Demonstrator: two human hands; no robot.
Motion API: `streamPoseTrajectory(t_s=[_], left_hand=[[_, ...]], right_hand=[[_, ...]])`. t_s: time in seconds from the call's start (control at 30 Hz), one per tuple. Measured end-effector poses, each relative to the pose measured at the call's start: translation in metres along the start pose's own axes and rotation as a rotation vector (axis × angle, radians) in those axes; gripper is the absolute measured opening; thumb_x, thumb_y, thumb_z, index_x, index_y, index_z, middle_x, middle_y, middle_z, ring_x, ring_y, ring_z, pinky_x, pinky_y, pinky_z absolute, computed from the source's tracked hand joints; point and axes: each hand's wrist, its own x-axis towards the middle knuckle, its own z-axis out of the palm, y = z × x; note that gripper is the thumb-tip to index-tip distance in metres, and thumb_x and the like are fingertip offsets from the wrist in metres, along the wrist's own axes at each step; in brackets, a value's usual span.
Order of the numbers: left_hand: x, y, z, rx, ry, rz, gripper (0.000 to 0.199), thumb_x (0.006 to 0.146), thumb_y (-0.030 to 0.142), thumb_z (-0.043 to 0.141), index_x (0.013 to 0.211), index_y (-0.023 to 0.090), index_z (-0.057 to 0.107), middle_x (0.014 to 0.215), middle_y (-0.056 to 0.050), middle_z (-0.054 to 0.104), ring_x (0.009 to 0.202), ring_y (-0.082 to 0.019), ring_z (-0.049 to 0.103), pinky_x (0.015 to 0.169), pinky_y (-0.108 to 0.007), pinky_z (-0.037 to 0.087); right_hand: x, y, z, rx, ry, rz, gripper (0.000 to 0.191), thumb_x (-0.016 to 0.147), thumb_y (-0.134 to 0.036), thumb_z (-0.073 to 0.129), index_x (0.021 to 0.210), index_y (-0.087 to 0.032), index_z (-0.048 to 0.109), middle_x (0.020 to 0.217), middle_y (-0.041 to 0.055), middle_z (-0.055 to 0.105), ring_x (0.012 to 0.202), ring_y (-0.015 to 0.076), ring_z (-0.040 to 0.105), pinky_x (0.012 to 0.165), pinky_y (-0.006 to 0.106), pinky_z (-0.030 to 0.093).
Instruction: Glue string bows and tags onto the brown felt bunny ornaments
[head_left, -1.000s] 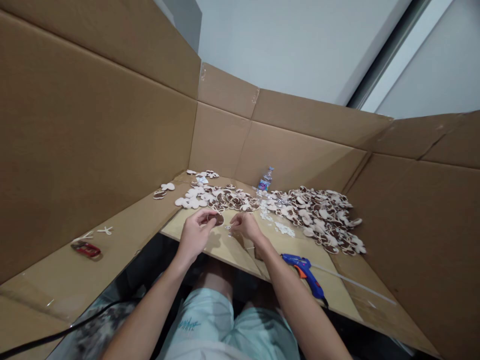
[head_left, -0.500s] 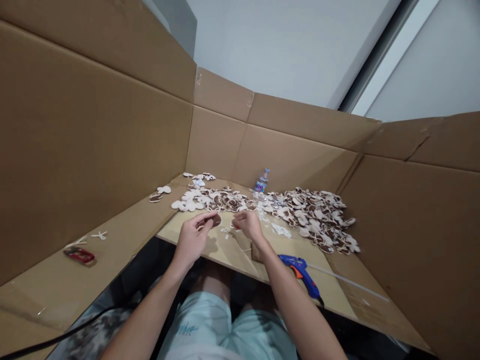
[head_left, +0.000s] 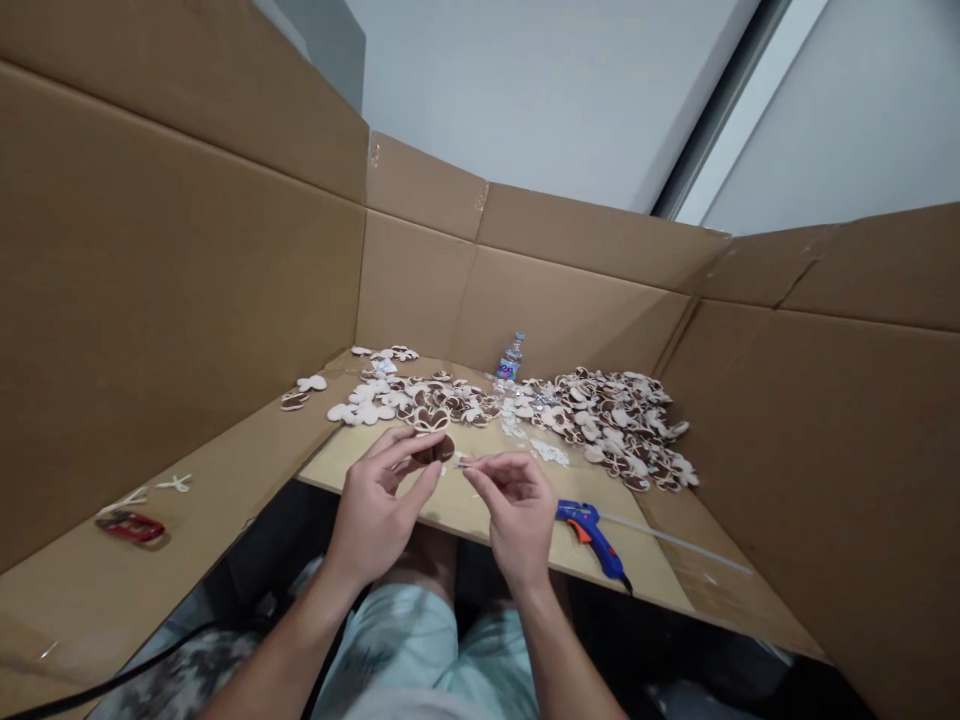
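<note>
My left hand [head_left: 379, 510] holds a flat brown ornament [head_left: 442, 449] between thumb and fingers, above the board. A cream-outlined looped part shows above the fingers and appears to belong to it. My right hand [head_left: 519, 505] is closed in a pinch on a tiny light piece, its tips just right of the ornament and apart from it. What the piece is cannot be made out. Past the hands, small white cut pieces [head_left: 551, 453] lie on the pale wooden board [head_left: 480, 510]. To the right of my right hand lies a blue glue gun [head_left: 596, 545] with a long pale stick behind it.
Brown-and-white ornaments are heaped at the right [head_left: 630, 420] and spread at the back. A water bottle [head_left: 511, 358] stands behind them. A red-handled tool [head_left: 131, 526] and cream bows [head_left: 174, 483] lie at left. Cardboard walls [head_left: 585, 290] surround the table.
Both hands have come nearer to me, the right one turning upward at the wrist. The ornament in my left hand has been raised and shows more. The view has shifted slightly.
</note>
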Motion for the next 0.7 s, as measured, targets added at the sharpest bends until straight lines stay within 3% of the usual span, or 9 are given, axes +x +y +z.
streamPoseTrajectory(t_s=[0.33,0.7], left_hand=[[-0.0094,0.0053,0.0079,0.000,-0.007,0.014,0.022,0.077,0.022,0.070,0.098,0.025,0.076,0.105,-0.004,0.061,0.094,-0.016,0.066,0.083,-0.023,0.057],[-0.0118,0.0108,0.0082,0.023,0.012,0.000,0.016,0.076,0.024,0.071,0.091,0.026,0.078,0.101,-0.005,0.066,0.088,-0.018,0.067,0.078,-0.024,0.058]], right_hand=[[-0.0086,-0.0032,0.0055,0.051,0.065,-0.160,0.020,0.071,-0.018,0.079,0.072,-0.021,0.060,0.071,0.0002,0.072,0.071,0.0178,0.071,0.075,0.036,0.060],[-0.0099,-0.0068,0.0059,0.067,0.102,-0.116,0.024,0.067,-0.016,0.081,0.068,-0.020,0.058,0.066,-0.0003,0.070,0.067,0.0166,0.071,0.066,0.030,0.060]])
